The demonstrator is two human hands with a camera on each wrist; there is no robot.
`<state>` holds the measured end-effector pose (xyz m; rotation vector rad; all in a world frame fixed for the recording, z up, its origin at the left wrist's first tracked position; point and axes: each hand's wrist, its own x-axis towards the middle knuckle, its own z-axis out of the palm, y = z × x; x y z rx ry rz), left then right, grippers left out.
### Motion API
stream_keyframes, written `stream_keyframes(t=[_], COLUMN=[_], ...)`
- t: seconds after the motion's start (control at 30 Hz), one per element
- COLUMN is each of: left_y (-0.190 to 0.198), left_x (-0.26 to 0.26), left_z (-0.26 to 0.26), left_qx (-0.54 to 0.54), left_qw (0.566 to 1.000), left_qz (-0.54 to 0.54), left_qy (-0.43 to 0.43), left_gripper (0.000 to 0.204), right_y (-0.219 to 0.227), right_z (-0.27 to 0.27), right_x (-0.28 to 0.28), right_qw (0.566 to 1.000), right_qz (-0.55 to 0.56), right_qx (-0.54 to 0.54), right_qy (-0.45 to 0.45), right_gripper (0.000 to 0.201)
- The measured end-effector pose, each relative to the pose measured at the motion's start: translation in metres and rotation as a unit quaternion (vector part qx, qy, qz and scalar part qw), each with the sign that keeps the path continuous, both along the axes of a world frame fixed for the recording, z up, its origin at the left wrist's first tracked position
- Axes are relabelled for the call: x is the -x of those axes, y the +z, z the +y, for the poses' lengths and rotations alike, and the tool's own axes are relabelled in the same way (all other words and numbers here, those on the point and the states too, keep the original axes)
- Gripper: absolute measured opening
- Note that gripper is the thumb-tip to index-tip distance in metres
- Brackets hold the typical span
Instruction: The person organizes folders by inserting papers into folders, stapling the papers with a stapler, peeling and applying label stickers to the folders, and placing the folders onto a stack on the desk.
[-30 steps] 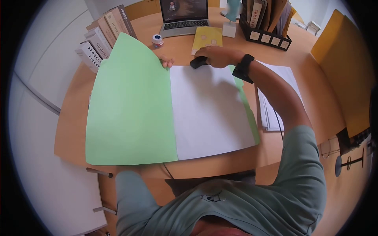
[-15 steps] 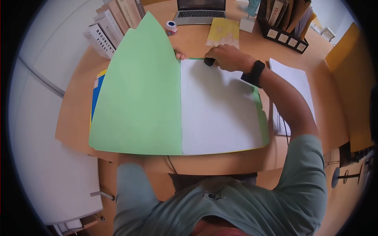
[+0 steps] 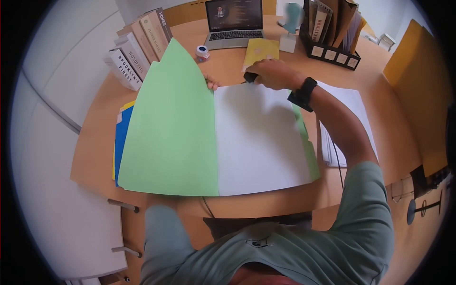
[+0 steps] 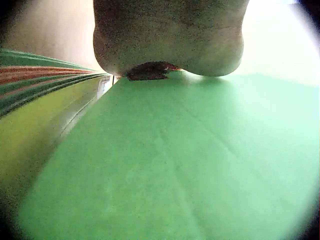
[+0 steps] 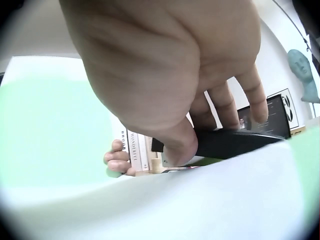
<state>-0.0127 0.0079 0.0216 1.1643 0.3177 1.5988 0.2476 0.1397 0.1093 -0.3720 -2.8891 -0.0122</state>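
A green file folder point(image 3: 171, 142) lies spread in front of me, its left cover raised from the desk. White paper point(image 3: 261, 147) covers its right side. My left hand point(image 3: 212, 82) is mostly hidden behind the cover, its fingers curled round the top edge near the fold. The right wrist view shows those fingertips from the front. Up at the paper's top edge, my right hand point(image 3: 276, 74) grips a black stapler point(image 5: 230, 143), thumb on the near side and fingers over the far side. In the left wrist view, the left palm point(image 4: 170, 35) is close against the green cover.
Books point(image 3: 137, 50) stand at the far left, beside a tape dispenser point(image 3: 202, 53). Behind are a laptop point(image 3: 235, 28), a yellow envelope point(image 3: 261, 50) and a black file holder point(image 3: 327, 54). Blue and yellow folders point(image 3: 123, 137) lie under the cover; a paper stack point(image 3: 346, 107) lies right.
The green cover has tilted up further, uncovering the blue and yellow folders at left. The stapler stays at the paper's top edge in my right hand. The head view has shifted.
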Motion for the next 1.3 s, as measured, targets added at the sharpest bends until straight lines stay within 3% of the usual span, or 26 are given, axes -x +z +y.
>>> stream_keyframes(t=[0.1, 0.2, 0.3, 0.5, 0.6, 0.7, 0.8, 1.0, 1.17, 1.27, 1.3], left_y=[-0.003, -0.002, -0.002, -0.001, -0.002, 0.002, 0.012, 0.023, 0.002, -0.005, -0.004], left_x=[-0.002, -0.004, -0.006, -0.009, -0.016, -0.029, -0.048, -0.067, -0.046, -0.047, -0.050], left_z=[-0.002, -0.003, -0.005, -0.006, -0.009, -0.015, -0.026, -0.032, -0.011, -0.008, -0.007], left_qx=[0.008, 0.010, 0.012, 0.017, 0.026, 0.044, 0.074, 0.145, 0.216, 0.195, 0.180], left_qw=[1.000, 0.999, 0.998, 0.995, 0.990, 0.975, 0.945, 0.876, 0.858, 0.870, 0.853], left_qz=[-0.007, -0.009, -0.011, -0.010, -0.005, 0.015, 0.057, 0.171, 0.254, 0.246, 0.267], left_qy=[0.019, 0.034, 0.052, 0.098, 0.139, 0.216, 0.314, 0.427, 0.391, 0.381, 0.411], left_gripper=[0.031, 0.031, 0.031, 0.031, 0.031, 0.031, 0.031, 0.031, 0.028, 0.025, 0.030], right_y=[0.015, 0.023, 0.011, -0.021, -0.036, -0.036, -0.055, -0.068, -0.080, -0.068, -0.060], right_z=[0.018, 0.052, 0.090, 0.120, 0.142, 0.126, 0.135, 0.140, 0.157, 0.150, 0.142], right_x=[-0.016, -0.033, -0.047, -0.050, -0.033, -0.014, -0.004, 0.003, 0.005, 0.003, 0.002], right_qw=[0.996, 0.969, 0.949, 0.928, 0.948, 0.974, 0.978, 0.960, 0.956, 0.954, 0.949], right_qz=[0.032, 0.015, 0.046, 0.049, 0.159, 0.119, 0.083, 0.032, 0.019, 0.021, 0.006], right_qx=[-0.029, -0.025, -0.008, -0.015, -0.125, 0.110, 0.160, 0.226, 0.247, 0.263, 0.272], right_qy=[-0.082, -0.244, -0.313, -0.369, -0.246, -0.160, -0.110, -0.162, -0.156, -0.141, -0.157], right_gripper=[0.025, 0.027, 0.031, 0.028, 0.022, 0.016, 0.013, 0.011, 0.009, 0.011, 0.012])
